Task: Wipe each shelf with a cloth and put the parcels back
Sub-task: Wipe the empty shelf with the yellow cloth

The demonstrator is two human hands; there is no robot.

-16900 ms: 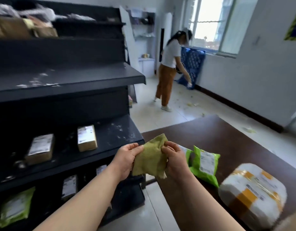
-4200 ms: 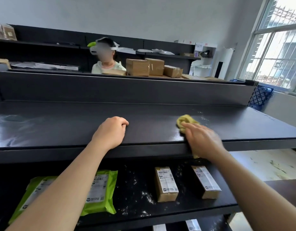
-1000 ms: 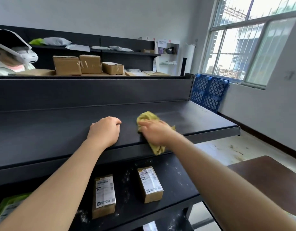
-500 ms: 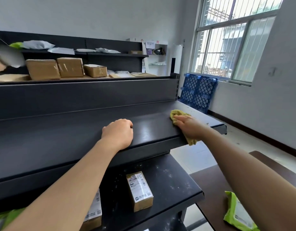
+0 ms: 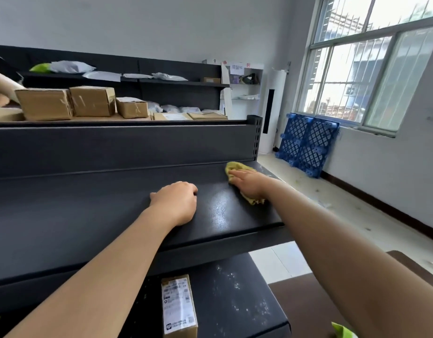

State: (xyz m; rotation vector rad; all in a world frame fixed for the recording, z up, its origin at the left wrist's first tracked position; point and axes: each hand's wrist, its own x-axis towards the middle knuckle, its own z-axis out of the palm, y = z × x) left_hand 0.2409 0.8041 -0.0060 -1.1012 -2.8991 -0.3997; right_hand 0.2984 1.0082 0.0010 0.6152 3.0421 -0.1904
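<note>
Our right hand (image 5: 249, 184) (fingers flat) presses the cloth (image 5: 235, 167) at the back right corner of the upper shelf (image 5: 88, 203), vs. its front edge 0.5 s ago; left hand (image 5: 176, 203) rests curled, holding nothing. We judge this shelf nearly wiped; a parcel (image 5: 178, 306) lies below.

Bright daylight is streaming through the barred glass window (image 5: 371, 76) at right, glaring on the dark metal shelf (image 5: 220, 211); edges are bending.

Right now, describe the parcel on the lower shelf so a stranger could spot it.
Find the black shelving unit before the person. Under the shelf where the right hand presses a yellow-green cloth is a dust-speckled lower shelf. On it lies a small brown box with a white printed label on top, the only box in view there.
</note>
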